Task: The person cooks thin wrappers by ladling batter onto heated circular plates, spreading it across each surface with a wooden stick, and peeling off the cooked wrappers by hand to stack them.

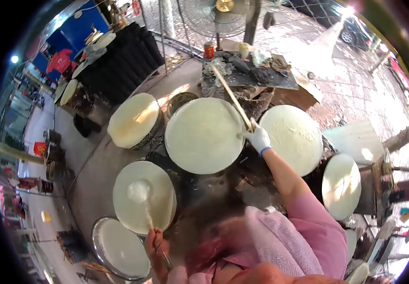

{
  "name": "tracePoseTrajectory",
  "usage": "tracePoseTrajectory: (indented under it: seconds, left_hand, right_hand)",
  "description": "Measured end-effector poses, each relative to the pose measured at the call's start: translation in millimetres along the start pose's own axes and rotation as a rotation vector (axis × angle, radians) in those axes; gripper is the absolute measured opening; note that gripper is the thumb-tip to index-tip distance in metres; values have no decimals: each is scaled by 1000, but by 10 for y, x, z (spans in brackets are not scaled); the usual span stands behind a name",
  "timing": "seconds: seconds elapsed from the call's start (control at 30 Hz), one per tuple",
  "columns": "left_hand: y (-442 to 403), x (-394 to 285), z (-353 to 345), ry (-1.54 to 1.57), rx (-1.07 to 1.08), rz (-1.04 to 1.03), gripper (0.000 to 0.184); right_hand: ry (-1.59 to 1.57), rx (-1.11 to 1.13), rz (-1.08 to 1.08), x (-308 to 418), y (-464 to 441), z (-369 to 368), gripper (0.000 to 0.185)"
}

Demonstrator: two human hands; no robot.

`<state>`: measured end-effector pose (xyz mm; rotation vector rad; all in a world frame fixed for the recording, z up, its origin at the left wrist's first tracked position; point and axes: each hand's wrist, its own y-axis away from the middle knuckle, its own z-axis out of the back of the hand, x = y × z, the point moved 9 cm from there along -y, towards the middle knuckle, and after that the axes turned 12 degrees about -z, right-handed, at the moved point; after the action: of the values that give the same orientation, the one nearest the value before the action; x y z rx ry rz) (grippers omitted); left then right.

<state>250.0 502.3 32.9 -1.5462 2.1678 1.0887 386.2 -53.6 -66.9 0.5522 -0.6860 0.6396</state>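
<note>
Ladle (140, 193), its head blurred, was over a pale disc (127, 210), contact unclear; our left hand (158, 246) had it in its grip, our right hand (260, 138) a stick (231, 95), near end hidden.

Free space is left over the central round pale top (202, 139); approach along its right edge is obstructed by the wooden stick (228, 93) and gloved right hand (259, 138). The lower-left round top (133, 215) is partly covered by the ladle (139, 191); passage beyond is blocked by the cluttered table (284, 84).
</note>
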Motion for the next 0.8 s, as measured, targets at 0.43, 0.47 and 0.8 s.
tracePoseTrajectory:
  seconds: [0.43,0.47,0.8]
  left_hand:
    - [615,-6,-126,137,-219,-367,35]
    - [677,-5,-148,13,-434,-403,33]
    - [-2,-142,-32,60,5,-197,34]
  right_hand:
    - [163,107,285,807,-1025,-665,74]
    - [139,111,315,887,-980,-637,70]
    - [-304,155,279,1848,470,16,49]
